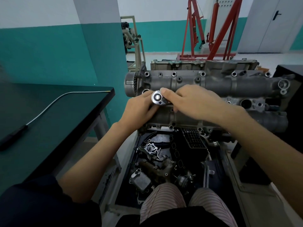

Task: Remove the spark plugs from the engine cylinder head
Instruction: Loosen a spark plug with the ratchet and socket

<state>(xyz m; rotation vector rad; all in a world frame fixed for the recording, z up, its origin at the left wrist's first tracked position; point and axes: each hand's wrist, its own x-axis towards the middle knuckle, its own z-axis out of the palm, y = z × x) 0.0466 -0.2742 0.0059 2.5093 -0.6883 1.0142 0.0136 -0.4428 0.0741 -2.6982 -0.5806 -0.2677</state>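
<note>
Head view: grey cast-metal cylinder head (213, 86), rough, dull surface w/ round bolt bosses along its top edge and a toothed sprocket (135, 82) at its left end, sits on a stand straight ahead. Ratchet wrench (157, 97), polished chrome w/ round disc-shaped head, stands over the left part of the cylinder head, near the sprocket end. Left hand (139, 110) is curled under and around the ratchet head from the left; right hand (195, 100) grips the dark handle, thumb pressing on the head's rim. Hands sit close together, both clamped on the wrench. Spark plugs themselves not visible; open round bore shows further right in the casting. Below the head, a tray (131, 163) holds oily dark engine parts, incl. a chain and a ribbed black cover. Left: dark, smooth-topped bench (65, 115) carrying a thin flexible metal-shaft tool (49, 108) w/ black grip. Red steel engine hoist (213, 30) stands behind.
</note>
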